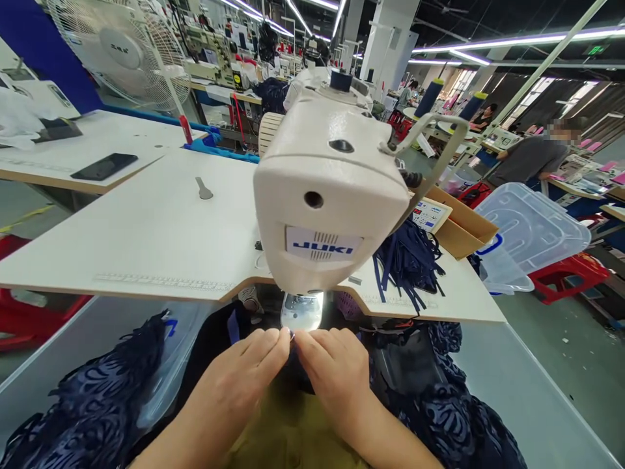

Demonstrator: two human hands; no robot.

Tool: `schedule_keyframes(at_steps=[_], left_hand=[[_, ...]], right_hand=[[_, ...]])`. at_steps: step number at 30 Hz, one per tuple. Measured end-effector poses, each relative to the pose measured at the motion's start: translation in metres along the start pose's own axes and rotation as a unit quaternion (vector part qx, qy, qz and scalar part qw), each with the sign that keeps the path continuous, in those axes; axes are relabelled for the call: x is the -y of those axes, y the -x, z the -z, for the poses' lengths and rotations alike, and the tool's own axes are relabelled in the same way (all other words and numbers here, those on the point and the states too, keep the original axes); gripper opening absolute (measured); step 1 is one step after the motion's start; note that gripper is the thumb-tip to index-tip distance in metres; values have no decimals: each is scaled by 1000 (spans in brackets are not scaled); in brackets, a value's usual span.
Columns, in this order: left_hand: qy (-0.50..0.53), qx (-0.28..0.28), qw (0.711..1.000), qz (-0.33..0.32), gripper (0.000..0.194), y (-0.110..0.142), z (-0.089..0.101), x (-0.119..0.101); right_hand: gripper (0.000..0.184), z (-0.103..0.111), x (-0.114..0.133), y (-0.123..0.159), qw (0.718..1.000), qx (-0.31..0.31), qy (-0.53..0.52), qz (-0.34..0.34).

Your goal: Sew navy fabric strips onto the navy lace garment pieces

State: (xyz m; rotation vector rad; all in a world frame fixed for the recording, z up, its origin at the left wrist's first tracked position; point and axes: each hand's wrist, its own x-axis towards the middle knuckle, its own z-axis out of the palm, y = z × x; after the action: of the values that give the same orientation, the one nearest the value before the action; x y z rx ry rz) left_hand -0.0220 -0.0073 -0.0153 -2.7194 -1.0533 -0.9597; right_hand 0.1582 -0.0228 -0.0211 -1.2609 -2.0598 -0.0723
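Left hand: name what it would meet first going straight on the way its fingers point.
The left hand would probably meet the right hand first; their tips nearly touch, though something tiny shows between and depth is unclear.

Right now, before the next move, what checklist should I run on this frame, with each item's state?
1. Left hand and right hand meeting at the small item: ok, both pinch it.
2. What the small item is: cannot tell; mostly covered.
3. Needle position: cannot tell; it is not visible below the machine head.
4. Light on the metal plate: ok, brightly lit.
5. Navy strips away from both hands: ok, piled right of the machine head.
6. Dark phone away from both hands: ok, lying on the table at far left.
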Motion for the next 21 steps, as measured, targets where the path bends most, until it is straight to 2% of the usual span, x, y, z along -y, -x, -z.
schedule_keyframes(at_steps=[5,8,11,14,16,18,21], left_hand=[[29,37,999,20,33,1,2,-2],[19,18,1000,11,29,2,0,-4],[-9,1,1000,-17,28,3,-2,-5],[-27,4,1000,-8,30,5,-5,-5],[-23,9,1000,10,28,6,-7,-4],[-7,17,1000,25,25,6,-7,-5],[11,33,999,24,23,3,-7,-6]], right_hand=[[17,1,-4,-2,994,22,-93,-45],[18,-1,-5,-2,993,52,-88,-53],[25,-5,-2,-1,992,45,-76,-93],[17,-1,-4,1,970,88,-180,-136],[23,6,-8,1,936,145,-281,-153],[32,14,-14,2,911,182,-329,-169],[29,20,-19,3,924,174,-300,-159]])
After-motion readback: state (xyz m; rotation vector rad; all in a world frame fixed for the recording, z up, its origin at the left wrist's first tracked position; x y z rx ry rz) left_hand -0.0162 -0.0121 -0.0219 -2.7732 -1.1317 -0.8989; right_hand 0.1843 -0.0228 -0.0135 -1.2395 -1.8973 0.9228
